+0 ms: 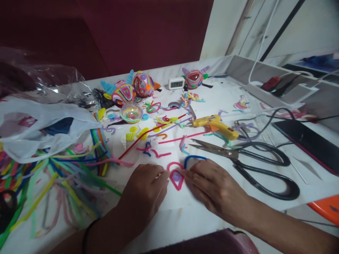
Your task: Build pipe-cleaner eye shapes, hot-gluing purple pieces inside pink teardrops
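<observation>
Between my hands lies a red-pink teardrop bent from pipe cleaner (178, 187), with a purple disc (176, 176) inside it. A pink pipe cleaner (175, 163) arches over its top. My left hand (145, 187) is closed, its fingertips pinching the left end of that pink arch. My right hand (214, 187) is closed too, its fingertips at the right side of the arch. A blue pipe cleaner (194, 156) curves out beside the right hand's knuckles; whether the hand touches it I cannot tell. Large black-handled scissors (233, 153) lie partly opened just beyond the right hand.
A yellow glue gun (215, 124) rests behind the scissors. Many coloured pipe cleaners (69, 176) and a white plastic bag (45, 123) fill the left. Decorated balls (144, 84), a clear bowl (131, 113) and a digital timer (176, 83) stand at the back; a phone (307, 143) lies right.
</observation>
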A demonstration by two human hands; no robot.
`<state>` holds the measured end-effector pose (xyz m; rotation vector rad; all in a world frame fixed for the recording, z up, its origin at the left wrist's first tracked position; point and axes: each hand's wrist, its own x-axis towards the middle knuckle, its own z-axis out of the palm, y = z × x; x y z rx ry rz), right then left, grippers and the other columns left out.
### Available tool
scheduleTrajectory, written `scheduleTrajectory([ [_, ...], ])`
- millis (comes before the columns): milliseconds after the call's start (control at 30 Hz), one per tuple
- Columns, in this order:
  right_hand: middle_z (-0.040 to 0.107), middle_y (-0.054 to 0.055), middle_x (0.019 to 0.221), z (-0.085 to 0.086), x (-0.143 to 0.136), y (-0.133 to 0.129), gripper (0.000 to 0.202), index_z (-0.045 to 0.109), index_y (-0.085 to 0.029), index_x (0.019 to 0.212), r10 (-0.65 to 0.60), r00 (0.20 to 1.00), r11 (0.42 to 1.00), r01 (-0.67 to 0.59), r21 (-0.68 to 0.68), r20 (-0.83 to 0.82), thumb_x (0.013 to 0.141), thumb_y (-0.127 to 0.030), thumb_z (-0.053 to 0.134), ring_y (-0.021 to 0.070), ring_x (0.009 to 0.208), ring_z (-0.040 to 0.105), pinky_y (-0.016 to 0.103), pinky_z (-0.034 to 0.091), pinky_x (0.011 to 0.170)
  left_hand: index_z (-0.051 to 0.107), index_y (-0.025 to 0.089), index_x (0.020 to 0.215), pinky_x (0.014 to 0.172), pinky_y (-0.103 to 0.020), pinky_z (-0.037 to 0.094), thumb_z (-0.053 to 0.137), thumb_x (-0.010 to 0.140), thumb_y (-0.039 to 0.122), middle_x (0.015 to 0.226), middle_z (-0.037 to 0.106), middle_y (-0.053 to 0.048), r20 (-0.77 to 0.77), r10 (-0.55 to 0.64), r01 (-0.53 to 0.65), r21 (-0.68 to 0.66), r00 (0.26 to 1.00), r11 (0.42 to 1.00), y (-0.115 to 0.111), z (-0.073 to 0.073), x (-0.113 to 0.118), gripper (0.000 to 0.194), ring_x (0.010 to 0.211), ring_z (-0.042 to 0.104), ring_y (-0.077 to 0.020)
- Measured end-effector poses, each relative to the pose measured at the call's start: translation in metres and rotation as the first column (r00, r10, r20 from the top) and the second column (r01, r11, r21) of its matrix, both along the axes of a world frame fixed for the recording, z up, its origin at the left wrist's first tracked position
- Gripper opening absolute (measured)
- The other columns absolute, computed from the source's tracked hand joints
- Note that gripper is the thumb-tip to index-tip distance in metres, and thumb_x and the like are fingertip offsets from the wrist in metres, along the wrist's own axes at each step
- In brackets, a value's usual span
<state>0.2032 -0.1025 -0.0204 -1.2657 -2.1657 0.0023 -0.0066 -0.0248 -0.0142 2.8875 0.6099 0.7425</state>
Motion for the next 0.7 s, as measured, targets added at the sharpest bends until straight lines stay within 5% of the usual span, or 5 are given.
scheduleTrajectory([
  [533, 0.063, 0.012, 0.087, 0.002, 0.001, -0.007, 0.020, 0.067, -0.009, 0.102, -0.006, 0.999, 0.999, 0.007, -0.035, 0.044, 0.091, -0.009, 0.050, 0.0211, 0.079, 0.056, 0.036, 0.049, 0.070, 0.064, 0.010, 0.089, 0.067, -0.034, 0.044, 0.048, 0.090, 0.005, 0.080, 0.063, -0.007, -0.009, -0.061, 0.062, 0.091, 0.998, 0.994, 0.001, -0.004, 0.004, 0.018, 0.075, 0.058, -0.0196],
  [700, 0.066, 0.013, 0.099, 0.001, -0.002, -0.008, 0.021, 0.064, -0.009, 0.109, 0.025, 0.992, 0.999, -0.021, -0.033, 0.122, 0.093, -0.011, 0.050, 0.0238, 0.093, 0.056, 0.040, 0.047, 0.078, 0.064, 0.011, 0.087, 0.066, -0.033, 0.045, 0.048, 0.089, 0.004, 0.079, 0.063, -0.007, -0.009, -0.067, 0.068, 0.108, 0.998, 0.992, 0.000, -0.004, 0.005, 0.018, 0.074, 0.058, -0.0192],
])
